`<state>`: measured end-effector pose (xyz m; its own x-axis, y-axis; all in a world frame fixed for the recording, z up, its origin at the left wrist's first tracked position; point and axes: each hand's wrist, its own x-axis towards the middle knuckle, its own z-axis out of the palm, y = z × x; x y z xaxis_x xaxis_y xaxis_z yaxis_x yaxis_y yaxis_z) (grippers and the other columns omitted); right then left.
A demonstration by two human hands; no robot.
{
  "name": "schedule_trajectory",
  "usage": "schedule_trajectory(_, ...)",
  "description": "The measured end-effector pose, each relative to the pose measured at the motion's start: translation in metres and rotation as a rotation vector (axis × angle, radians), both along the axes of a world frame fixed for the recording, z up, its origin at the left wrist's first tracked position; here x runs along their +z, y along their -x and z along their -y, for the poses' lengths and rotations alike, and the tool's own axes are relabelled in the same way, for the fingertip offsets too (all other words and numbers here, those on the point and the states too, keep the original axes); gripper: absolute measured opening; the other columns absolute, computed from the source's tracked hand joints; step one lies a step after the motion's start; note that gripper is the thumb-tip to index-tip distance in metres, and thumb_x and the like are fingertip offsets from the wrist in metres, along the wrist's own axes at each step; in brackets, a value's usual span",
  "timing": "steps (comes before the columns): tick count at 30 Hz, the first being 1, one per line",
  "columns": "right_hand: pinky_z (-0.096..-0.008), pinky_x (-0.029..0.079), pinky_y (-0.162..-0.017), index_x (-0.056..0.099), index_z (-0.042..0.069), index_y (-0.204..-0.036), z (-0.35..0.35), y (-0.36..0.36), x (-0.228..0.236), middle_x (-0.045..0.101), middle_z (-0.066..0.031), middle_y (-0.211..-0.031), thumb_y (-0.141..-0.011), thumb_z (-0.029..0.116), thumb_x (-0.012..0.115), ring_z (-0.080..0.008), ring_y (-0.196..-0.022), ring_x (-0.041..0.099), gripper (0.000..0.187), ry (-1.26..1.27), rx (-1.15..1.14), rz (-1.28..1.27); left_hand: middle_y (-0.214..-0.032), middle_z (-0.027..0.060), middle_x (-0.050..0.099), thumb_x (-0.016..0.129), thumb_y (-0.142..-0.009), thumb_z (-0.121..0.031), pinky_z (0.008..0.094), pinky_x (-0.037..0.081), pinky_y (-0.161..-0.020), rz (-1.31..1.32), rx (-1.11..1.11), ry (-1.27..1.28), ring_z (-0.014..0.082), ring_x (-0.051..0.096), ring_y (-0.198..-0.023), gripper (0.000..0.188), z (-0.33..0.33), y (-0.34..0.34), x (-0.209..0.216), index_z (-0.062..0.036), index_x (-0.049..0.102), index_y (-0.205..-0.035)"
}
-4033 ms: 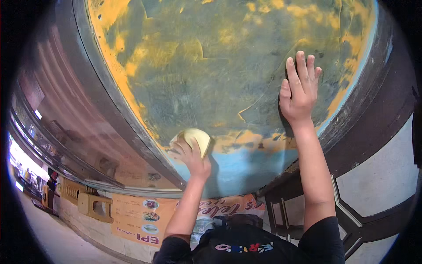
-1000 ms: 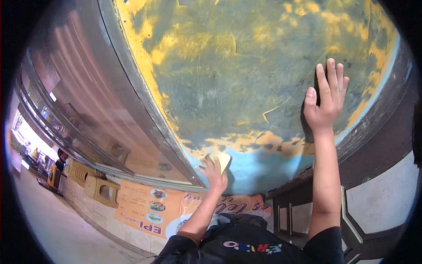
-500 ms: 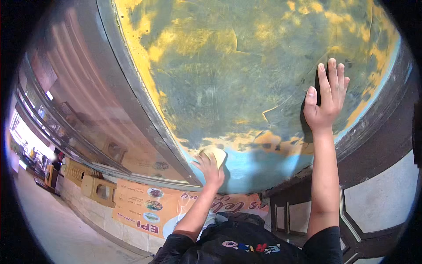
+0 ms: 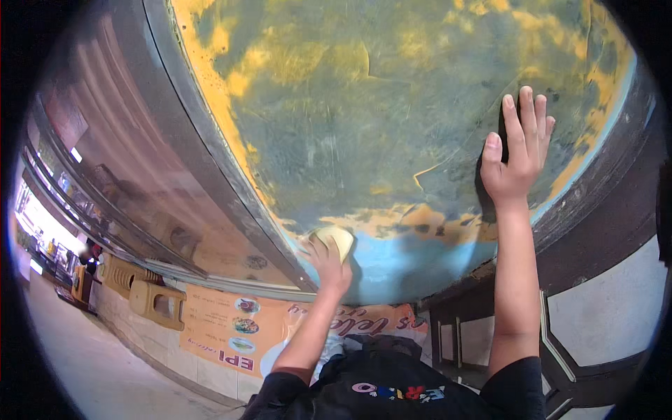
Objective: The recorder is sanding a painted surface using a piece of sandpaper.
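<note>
A wall panel [image 4: 336, 133] with patchy dark grey-green and yellow paint fills the upper middle, with a light blue band along its lower edge. My left hand [image 4: 327, 266] presses a pale yellow, rounded pad [image 4: 339, 241], perhaps a sponge or folded sandpaper, to the panel's lower left corner. Its fingers lie over the pad, slightly spread, and partly hide it. Farther right, my right hand [image 4: 516, 157] rests flat on the panel, fingers stretched upward and holding nothing.
Dark framing [image 4: 210, 126] borders the panel on the left, beside a glossy brown surface. An orange printed banner [image 4: 220, 329] lies below. Tan plastic stools [image 4: 155, 304] stand at the lower left. Dark wood with pale panels [image 4: 595, 315] is at the right.
My left hand and the pad have shifted slightly up and left along the panel's lower corner. My right hand stays flat in nearly the same place; the view has moved a little.
</note>
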<state>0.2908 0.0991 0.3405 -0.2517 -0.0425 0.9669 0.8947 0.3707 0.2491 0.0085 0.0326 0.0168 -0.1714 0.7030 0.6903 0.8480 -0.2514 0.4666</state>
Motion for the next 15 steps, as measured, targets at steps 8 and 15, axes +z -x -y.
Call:
schedule_trajectory(8, -0.0470, 0.020, -0.119, 0.062, 0.011, -0.133, -0.003, 0.001, 0.002, 0.051, -0.0101, -0.147, -0.091, 0.021, 0.051, -0.0311, -0.143, 0.038, 0.044, -0.035, 0.029, -0.025, -0.151, 0.0394, 0.018, 0.061, -0.077, -0.013, 0.0789, -0.005, -0.103, -0.082, -0.004, 0.036, 0.0645, 0.008, -0.138, 0.076, 0.005, 0.006, -0.001, -0.0016, 0.032, -0.146)
schedule_trajectory(15, -0.0469, 0.022, -0.118, 0.064, 0.016, -0.131, -0.009, -0.003, 0.000, 0.053, -0.0076, -0.145, -0.091, 0.023, 0.051, -0.0301, -0.141, 0.041, 0.044, -0.059, 0.042, -0.042, -0.153, 0.0400, 0.011, 0.061, -0.078, -0.012, 0.0787, -0.006, -0.103, -0.027, 0.015, -0.187, 0.0646, 0.001, -0.140, 0.080, -0.015, 0.011, 0.045, -0.0058, 0.027, -0.150)
